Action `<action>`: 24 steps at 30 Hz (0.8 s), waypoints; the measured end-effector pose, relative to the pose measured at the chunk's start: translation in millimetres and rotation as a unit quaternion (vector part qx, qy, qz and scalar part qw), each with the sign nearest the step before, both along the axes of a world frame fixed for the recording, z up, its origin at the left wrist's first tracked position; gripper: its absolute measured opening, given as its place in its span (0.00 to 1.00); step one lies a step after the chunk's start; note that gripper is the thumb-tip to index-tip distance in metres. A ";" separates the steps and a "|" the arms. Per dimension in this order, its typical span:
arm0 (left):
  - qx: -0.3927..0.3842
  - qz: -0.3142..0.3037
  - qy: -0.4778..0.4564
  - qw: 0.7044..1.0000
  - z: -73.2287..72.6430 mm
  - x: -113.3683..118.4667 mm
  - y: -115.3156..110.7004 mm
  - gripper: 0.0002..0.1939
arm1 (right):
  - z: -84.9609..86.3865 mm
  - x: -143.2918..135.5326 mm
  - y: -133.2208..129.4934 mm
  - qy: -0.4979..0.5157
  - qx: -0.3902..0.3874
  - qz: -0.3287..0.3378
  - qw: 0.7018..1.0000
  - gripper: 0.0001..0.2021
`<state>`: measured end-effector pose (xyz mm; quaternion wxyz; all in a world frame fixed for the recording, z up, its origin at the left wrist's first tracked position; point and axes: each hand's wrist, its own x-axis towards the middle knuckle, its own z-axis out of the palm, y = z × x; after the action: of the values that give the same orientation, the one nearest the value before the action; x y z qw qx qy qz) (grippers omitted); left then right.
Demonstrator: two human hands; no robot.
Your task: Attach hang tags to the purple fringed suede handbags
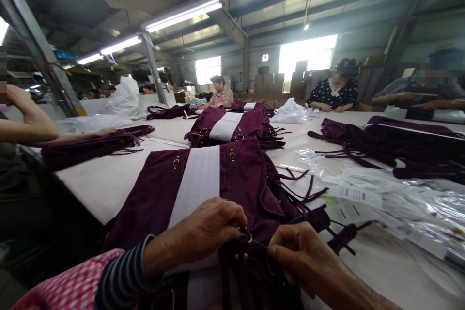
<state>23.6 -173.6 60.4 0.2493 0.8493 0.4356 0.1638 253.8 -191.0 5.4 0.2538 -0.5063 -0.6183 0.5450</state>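
Observation:
A stack of dark purple bags lies in front of me, with small brass buckles, thin straps and a white paper band round the top one. My left hand is closed in a pinch at the bag's near edge, beside a brass ring. Just right of it, my right hand pinches a thin dark cord that runs taut to the ring. What exactly sits between the left fingertips is partly hidden. Below my hands, further bag parts with brass studs hang in shadow.
More purple bags lie farther along the white table, in a middle stack and a right pile. Clear plastic bags and printed papers cover the right side. A co-worker's arm reaches in at left; other people sit across.

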 end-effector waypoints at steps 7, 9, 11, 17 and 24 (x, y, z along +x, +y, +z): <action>-0.003 0.017 0.003 1.000 2.9 -0.1 -0.4 0.05 | -1.9 3.1 -0.1 0.031 -0.045 0.016 0.998 0.06; -0.048 0.053 -0.039 0.997 7.1 1.8 -2.7 0.06 | 3.5 9.2 -2.1 0.087 -0.047 0.026 0.995 0.08; -0.118 0.073 -0.128 0.982 10.8 6.3 -3.4 0.08 | 12.9 17.9 -3.6 0.139 -0.042 0.049 0.988 0.12; -0.273 0.081 -0.403 0.870 0.0 37.0 6.1 0.13 | 51.6 36.3 6.3 0.170 -0.082 0.106 0.976 0.15; -0.238 0.147 -0.413 0.867 -29.7 59.8 21.4 0.16 | 41.4 15.7 42.4 0.067 0.089 -0.001 0.994 0.05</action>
<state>83.3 -152.2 30.7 0.5736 0.5455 0.4384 0.4257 269.5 -148.5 46.8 0.3395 -0.4448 -0.6456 0.5197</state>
